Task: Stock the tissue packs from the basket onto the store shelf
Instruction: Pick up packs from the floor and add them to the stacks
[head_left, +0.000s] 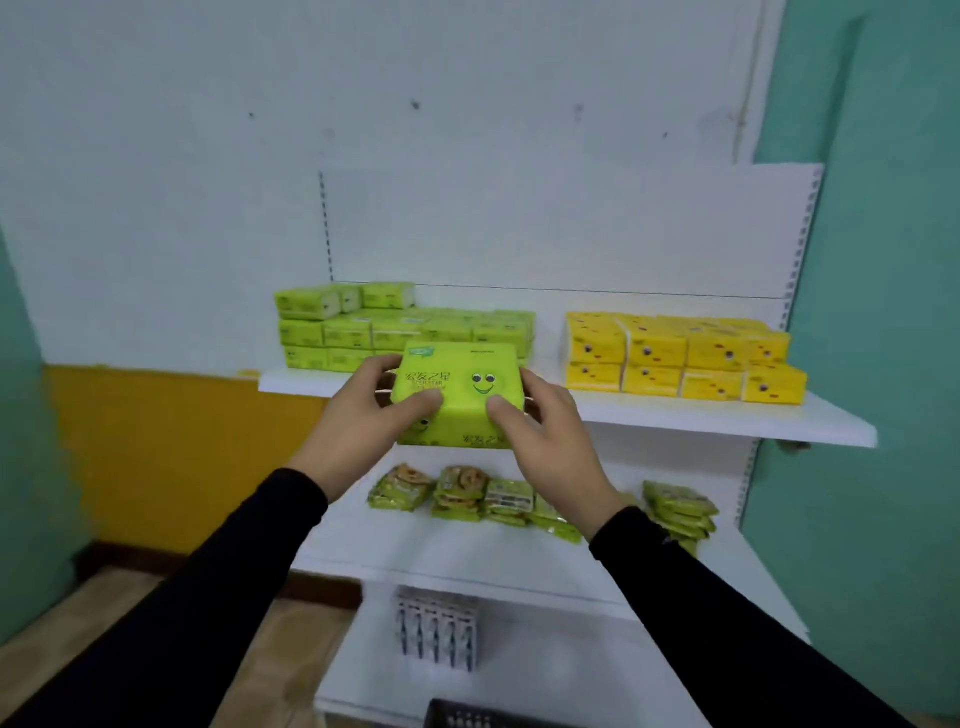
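Basket (457, 716) rim below, apparently dark.

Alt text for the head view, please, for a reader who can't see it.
Both hands, left hand and right hand, hold a green tissue pack before a white store shelf, with green packs stacked left and yellow packs right.

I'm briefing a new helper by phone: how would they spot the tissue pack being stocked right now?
Look at the white store shelf, top level, with green tissue packs stacked left and yellow tissue packs right. In front of the green stack, the left hand and right hand hold one green pack. Only it is off the shelf, smiley face up.
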